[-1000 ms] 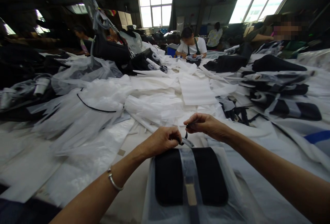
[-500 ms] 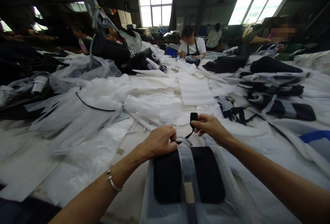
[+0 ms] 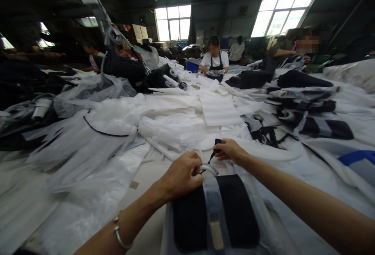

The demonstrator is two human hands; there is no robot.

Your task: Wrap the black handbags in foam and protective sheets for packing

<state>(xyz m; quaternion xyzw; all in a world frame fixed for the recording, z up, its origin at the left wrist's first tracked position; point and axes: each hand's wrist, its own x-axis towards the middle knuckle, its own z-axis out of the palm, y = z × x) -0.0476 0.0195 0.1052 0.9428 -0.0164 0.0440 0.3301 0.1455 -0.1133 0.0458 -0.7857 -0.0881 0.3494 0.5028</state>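
Observation:
A black bag with a pale translucent band over its middle lies in front of me on clear plastic. Its wrapped handle arches at the far edge. My left hand is closed at the handle's left end, fingers curled; what they pinch is hidden. Beyond the handle, my right hand pinches a small black tag, from which a thin black strap runs down toward the handle.
White foam sheets and clear plastic bags cover the table. Wrapped black bags are piled at the right, more at the left. A person works at the far side; other people are further back.
The black tag in my right hand has tilted and moved slightly down and left. My left hand stays at the handle. The whole view has shifted, with the background lower in the picture.

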